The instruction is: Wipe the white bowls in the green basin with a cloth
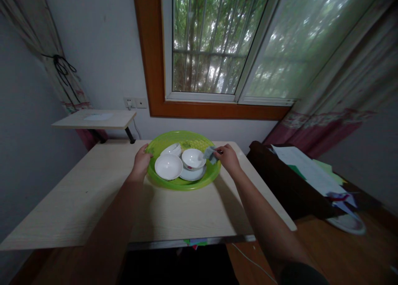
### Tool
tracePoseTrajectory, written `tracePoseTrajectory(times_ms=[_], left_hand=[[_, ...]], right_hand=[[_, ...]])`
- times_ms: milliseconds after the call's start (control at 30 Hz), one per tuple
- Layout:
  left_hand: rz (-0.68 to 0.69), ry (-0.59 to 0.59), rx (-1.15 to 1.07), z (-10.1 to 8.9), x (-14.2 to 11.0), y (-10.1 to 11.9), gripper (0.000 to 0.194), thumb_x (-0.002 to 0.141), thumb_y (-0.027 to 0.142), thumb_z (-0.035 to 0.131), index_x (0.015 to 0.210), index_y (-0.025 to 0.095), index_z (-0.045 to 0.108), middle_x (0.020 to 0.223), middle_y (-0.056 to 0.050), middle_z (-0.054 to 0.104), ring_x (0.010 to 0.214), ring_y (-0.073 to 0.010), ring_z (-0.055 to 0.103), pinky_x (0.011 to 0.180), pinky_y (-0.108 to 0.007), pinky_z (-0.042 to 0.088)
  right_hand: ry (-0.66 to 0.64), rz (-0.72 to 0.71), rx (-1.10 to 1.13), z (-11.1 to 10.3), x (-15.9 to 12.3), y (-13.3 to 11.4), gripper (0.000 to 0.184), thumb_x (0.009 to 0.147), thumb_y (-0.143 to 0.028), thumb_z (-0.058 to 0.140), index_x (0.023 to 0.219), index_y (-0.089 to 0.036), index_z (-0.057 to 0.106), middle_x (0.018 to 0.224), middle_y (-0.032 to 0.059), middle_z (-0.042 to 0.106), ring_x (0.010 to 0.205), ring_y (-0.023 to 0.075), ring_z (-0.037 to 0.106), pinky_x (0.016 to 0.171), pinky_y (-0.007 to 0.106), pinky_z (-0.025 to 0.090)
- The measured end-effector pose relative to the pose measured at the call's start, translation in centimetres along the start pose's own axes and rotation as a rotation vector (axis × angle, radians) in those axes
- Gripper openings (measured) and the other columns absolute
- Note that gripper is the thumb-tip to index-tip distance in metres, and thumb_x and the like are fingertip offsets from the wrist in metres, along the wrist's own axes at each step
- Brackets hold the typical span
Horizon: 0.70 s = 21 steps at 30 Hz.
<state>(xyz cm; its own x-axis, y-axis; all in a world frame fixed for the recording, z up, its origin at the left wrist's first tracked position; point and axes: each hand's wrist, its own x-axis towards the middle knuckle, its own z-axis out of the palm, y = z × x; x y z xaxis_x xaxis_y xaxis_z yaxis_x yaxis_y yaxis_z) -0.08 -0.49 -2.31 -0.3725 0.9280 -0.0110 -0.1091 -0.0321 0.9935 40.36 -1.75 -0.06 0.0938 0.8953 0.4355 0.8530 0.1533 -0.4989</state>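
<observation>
A round green basin sits on the far middle of a light wooden table. Inside it lie white dishes: a bowl at the front left, a bowl resting on a plate, and another white dish behind. My left hand grips the basin's left rim, fingers curled over the edge. My right hand is at the basin's right rim, pinching a small grey-blue cloth over the basin.
A small shelf table stands at the back left near a wall socket. A dark desk with papers is on the right. A window and curtains are behind. The floor is wooden.
</observation>
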Motion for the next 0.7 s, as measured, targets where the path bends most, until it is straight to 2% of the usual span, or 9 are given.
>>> tracePoseTrajectory(times_ms=[100, 200, 300, 433, 533, 600, 700], left_hand=[[-0.016, 0.070, 0.009, 0.3, -1.3, 0.3, 0.085, 0.069, -0.001, 0.067, 0.151, 0.019, 0.055, 0.133, -0.015, 0.071, 0.108, -0.0278, 0.074, 0.096, -0.042, 0.060], [-0.006, 0.119, 0.002, 0.5, -2.9, 0.3, 0.083, 0.071, 0.000, 0.065, 0.151, 0.019, 0.054, 0.138, -0.014, 0.070, 0.114, -0.0288, 0.073, 0.099, -0.041, 0.059], [0.023, 0.168, 0.019, 0.6, -4.5, -0.3, 0.078, 0.074, 0.004, 0.061, 0.150, 0.021, 0.054, 0.139, -0.012, 0.069, 0.118, -0.0287, 0.071, 0.101, -0.041, 0.059], [0.046, 0.230, 0.048, 1.2, -6.4, -1.6, 0.082, 0.075, 0.008, 0.055, 0.155, 0.023, 0.045, 0.148, -0.011, 0.062, 0.126, -0.0282, 0.068, 0.101, -0.039, 0.059], [0.039, 0.283, 0.030, 1.5, -7.4, -2.2, 0.084, 0.072, 0.007, 0.055, 0.153, 0.024, 0.045, 0.150, -0.012, 0.059, 0.130, -0.0282, 0.065, 0.103, -0.040, 0.058], [0.035, 0.275, 0.015, 1.4, -7.5, -2.2, 0.084, 0.070, 0.006, 0.057, 0.151, 0.026, 0.046, 0.149, -0.012, 0.059, 0.130, -0.0289, 0.065, 0.103, -0.041, 0.058], [0.024, 0.189, -0.001, 0.5, -6.4, -1.5, 0.087, 0.068, 0.005, 0.062, 0.151, 0.026, 0.045, 0.148, -0.013, 0.060, 0.129, -0.0321, 0.065, 0.100, -0.043, 0.060]], right_hand=[[-0.005, 0.009, 0.021, -0.1, -0.3, 0.0, 0.016, 0.088, -0.028, 0.076, 0.098, -0.018, 0.082, 0.097, 0.0054, 0.062, 0.081, 0.0183, 0.062, 0.080, 0.031, 0.051], [-0.006, 0.004, 0.039, -0.3, -0.8, 0.0, 0.015, 0.087, -0.027, 0.076, 0.097, -0.018, 0.082, 0.095, 0.0052, 0.061, 0.080, 0.0185, 0.064, 0.080, 0.030, 0.052], [-0.019, 0.010, 0.060, -0.5, -1.3, -0.2, 0.016, 0.086, -0.030, 0.077, 0.096, -0.018, 0.083, 0.093, 0.0052, 0.061, 0.079, 0.0188, 0.064, 0.080, 0.031, 0.053], [-0.016, 0.017, 0.081, -0.4, -1.3, -0.4, 0.018, 0.087, -0.032, 0.077, 0.098, -0.019, 0.083, 0.092, 0.0056, 0.063, 0.079, 0.0189, 0.065, 0.080, 0.032, 0.053], [-0.010, 0.022, 0.076, -0.2, -0.8, -0.5, 0.017, 0.087, -0.030, 0.076, 0.098, -0.019, 0.084, 0.092, 0.0054, 0.064, 0.079, 0.0187, 0.065, 0.083, 0.032, 0.053], [-0.020, 0.026, 0.064, -0.2, -0.4, -0.6, 0.017, 0.087, -0.029, 0.076, 0.098, -0.019, 0.084, 0.092, 0.0053, 0.065, 0.080, 0.0186, 0.065, 0.083, 0.031, 0.053], [-0.040, 0.022, 0.038, -0.3, -0.2, -0.7, 0.018, 0.087, -0.028, 0.077, 0.100, -0.018, 0.084, 0.093, 0.0061, 0.065, 0.081, 0.0189, 0.066, 0.081, 0.030, 0.052]])
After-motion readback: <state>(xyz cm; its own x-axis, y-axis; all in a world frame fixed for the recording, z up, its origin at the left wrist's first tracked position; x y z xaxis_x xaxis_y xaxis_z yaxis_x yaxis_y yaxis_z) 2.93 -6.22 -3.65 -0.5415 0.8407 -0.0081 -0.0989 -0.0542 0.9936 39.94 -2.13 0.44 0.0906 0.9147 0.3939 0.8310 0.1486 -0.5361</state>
